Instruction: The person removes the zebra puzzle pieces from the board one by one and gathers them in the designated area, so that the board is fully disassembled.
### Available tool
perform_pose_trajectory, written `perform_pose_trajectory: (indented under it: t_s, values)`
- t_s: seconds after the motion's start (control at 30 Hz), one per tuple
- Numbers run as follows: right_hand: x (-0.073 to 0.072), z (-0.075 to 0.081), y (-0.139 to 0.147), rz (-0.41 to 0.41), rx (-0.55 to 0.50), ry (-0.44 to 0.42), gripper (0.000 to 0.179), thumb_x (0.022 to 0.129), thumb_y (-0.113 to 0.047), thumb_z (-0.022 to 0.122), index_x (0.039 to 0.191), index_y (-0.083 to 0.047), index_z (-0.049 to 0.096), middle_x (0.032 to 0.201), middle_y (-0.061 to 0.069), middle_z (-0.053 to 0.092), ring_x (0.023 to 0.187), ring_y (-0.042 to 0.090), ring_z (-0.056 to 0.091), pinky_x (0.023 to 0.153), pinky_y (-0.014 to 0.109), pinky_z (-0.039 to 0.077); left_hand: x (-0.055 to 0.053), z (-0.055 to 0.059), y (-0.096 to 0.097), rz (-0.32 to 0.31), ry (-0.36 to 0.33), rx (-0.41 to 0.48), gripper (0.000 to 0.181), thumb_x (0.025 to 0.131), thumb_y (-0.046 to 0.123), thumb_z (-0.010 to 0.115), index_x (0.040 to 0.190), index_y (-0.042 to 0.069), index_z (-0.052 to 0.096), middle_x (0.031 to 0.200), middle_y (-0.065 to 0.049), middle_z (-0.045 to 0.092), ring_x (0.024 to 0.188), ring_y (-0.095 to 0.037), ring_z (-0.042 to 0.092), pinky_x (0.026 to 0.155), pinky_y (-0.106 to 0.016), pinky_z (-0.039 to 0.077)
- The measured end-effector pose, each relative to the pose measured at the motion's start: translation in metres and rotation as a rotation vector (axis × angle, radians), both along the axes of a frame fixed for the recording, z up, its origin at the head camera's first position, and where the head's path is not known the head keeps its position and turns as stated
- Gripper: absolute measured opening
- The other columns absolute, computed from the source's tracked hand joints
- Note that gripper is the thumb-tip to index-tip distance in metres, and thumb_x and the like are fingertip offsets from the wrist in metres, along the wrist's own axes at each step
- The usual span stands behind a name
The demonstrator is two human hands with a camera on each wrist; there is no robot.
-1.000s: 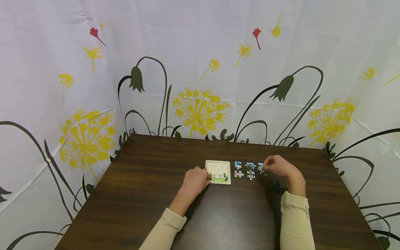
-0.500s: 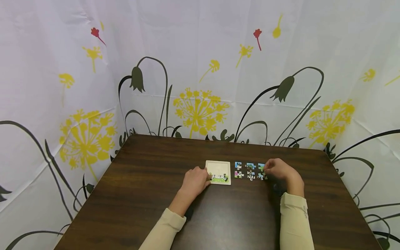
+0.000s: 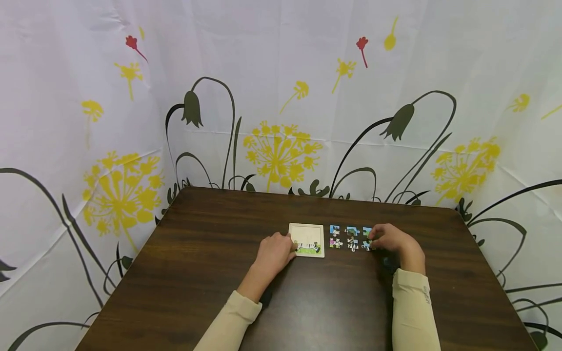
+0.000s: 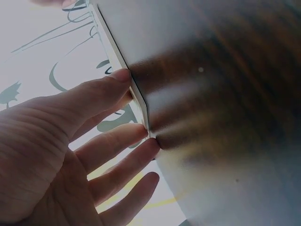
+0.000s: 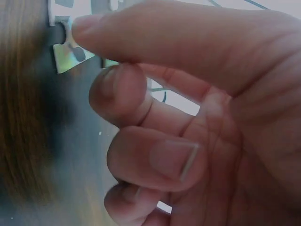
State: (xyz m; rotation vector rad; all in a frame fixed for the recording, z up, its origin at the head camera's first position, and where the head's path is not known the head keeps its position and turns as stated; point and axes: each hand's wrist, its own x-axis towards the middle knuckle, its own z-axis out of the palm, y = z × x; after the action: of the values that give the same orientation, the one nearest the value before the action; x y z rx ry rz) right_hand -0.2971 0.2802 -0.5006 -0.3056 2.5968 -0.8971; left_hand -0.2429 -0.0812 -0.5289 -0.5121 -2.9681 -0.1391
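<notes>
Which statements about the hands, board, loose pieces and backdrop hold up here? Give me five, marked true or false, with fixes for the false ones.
1. The left hand touches the puzzle board. True.
2. The right hand is at the right end of the loose puzzle pieces. True.
3. The loose puzzle pieces lie left of the puzzle board. False: they lie to its right.
4. The puzzle board's face is wholly blank. False: a picture strip runs along its near side.
5. The backdrop bears yellow flowers. True.
</notes>
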Motion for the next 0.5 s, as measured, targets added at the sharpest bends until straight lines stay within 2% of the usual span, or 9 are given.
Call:
perform_pose_trajectory:
  t_s: [0.1,0.23,0.37,0.5]
  values:
    - [-0.0013,-0.0018,-0.0016,-0.029,0.017,-0.02,0.015,0.094,-0.003,0.073,0.105,0.003,0.065,0.101,0.013,0.064,0.084,0.023,0.054,0.073,0.036,0.046,-0.0001,0.0,0.0001,0.003,-0.002,0.01,0.026,0.092,0.035,0.087,0.115,0.023,0.087,0.12,-0.007,0.081,0.096,-0.026,0.074,0.077,-0.045,0.063]
    - [-0.0021,-0.0032,-0.0023,-0.05,0.036,-0.028,0.015,0.094,-0.004,0.074,0.103,0.002,0.063,0.097,0.012,0.062,0.083,0.023,0.053,0.072,0.035,0.045,-0.0005,0.0006,0.0007,0.011,-0.024,0.013,0.026,0.093,0.034,0.086,0.116,0.023,0.087,0.126,-0.007,0.08,0.097,-0.027,0.074,0.078,-0.045,0.064]
    - [-0.0014,-0.0032,-0.0024,-0.067,0.049,-0.034,0.015,0.094,-0.005,0.074,0.101,0.001,0.063,0.096,0.011,0.06,0.083,0.024,0.053,0.072,0.035,0.044,-0.0007,0.0015,0.0013,0.02,-0.036,0.002,0.032,0.094,0.036,0.085,0.119,0.017,0.086,0.127,-0.009,0.079,0.1,-0.027,0.074,0.079,-0.045,0.064]
    - [-0.001,-0.003,-0.0032,-0.076,0.049,-0.034,0.014,0.095,-0.005,0.074,0.1,0.001,0.063,0.094,0.01,0.06,0.082,0.023,0.053,0.071,0.035,0.044,-0.0005,0.0015,0.0014,0.027,-0.03,-0.005,0.031,0.093,0.036,0.086,0.117,0.016,0.086,0.122,-0.01,0.08,0.099,-0.027,0.075,0.078,-0.045,0.064]
